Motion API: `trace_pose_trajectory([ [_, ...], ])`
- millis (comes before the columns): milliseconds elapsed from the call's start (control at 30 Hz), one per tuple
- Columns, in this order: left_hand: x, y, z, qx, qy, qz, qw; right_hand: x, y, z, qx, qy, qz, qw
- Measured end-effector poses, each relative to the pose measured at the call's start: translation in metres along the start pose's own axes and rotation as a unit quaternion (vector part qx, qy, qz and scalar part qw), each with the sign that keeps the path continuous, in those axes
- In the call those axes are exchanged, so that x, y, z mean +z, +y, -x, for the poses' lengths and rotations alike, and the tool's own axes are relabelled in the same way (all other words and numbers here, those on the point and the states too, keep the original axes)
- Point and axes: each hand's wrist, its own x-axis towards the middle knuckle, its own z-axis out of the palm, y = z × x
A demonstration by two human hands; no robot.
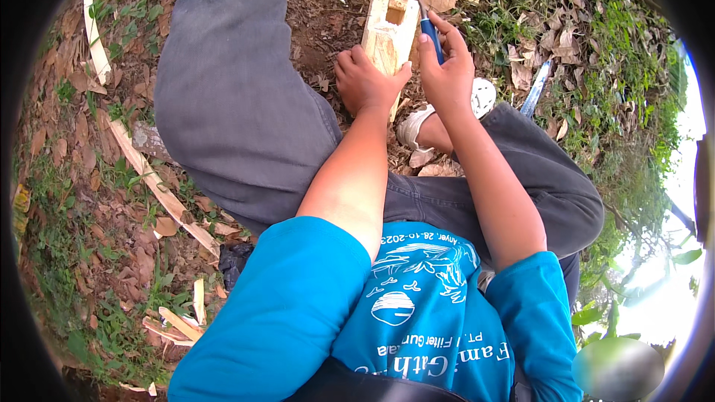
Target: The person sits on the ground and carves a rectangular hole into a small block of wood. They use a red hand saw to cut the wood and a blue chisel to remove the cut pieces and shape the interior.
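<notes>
My left hand (367, 83) is closed around the near part of a pale wooden block (383, 50), its thumb along the right edge. The block points away from me, and a square hole is cut near its far end. Just right of it, my right hand (449, 73) grips a blue-handled tool (431, 39) with a long, thin metal shaft. The shaft slants up and left past the block's far end, apart from the hole. Its tip runs out at the top of the picture, so the exact kind of tool cannot be told.
My bent legs in dark grey trousers (238, 97) frame the work. A light shoe (414, 128) sits beneath my right wrist. Long wood strips (153, 179) and offcuts (181, 324) lie at left among dry leaves and grass. A blue-and-white object (536, 88) lies right of the shoe.
</notes>
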Motion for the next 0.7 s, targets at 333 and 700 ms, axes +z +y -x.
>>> trace_pose_trajectory([
  [333,0.000,0.002,0.001,-0.002,0.003,0.009,1.000,-0.091,-0.042,-0.025,0.020,-0.298,0.255,0.920],
  [700,-0.003,0.002,-0.001,-0.015,-0.032,-0.010,0.999,-0.102,-0.058,-0.075,0.062,-0.404,0.270,0.872],
])
